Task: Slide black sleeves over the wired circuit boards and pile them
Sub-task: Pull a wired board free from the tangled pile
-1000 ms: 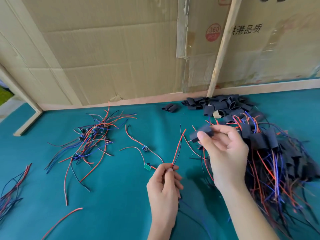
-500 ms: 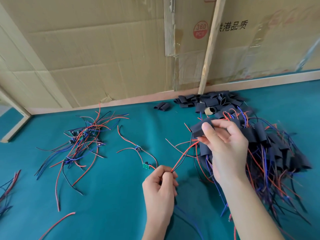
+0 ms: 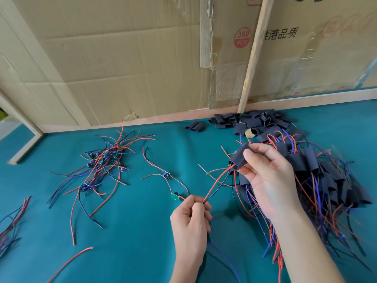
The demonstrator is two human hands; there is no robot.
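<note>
Pinching a red-and-black wire pair [image 3: 216, 185] near its free ends, the left hand [image 3: 190, 219] was curled tight around the leads at about six o'clock on the table. The right hand [image 3: 267, 176], at roughly three o'clock from it, gripped a black sleeve [image 3: 238, 158] between thumb and fingers, with the wires running up into the sleeve's lower mouth. The board itself could not be seen; it was presumably inside the sleeve.

Behind the right hand, from three to four o'clock, lay the pile of sleeved boards [image 3: 318, 180], and at one o'clock a heap of empty sleeves [image 3: 253, 123] sat against the cardboard wall [image 3: 122, 68]. Unsleeved wired boards [image 3: 102, 166] were tangled at ten o'clock, and two more loose ones [image 3: 173, 186] lay just beside the left hand on the green mat [image 3: 132, 231].

The sleeve looked light, thin and soft, flattening easily under pressure, so a gentle hold across its flat faces near the middle would likely keep the mouth from closing. The wires seemed limp and springy; holding them close to the ends, as here, should let them be drawn taut without straining their joints at the board.
</note>
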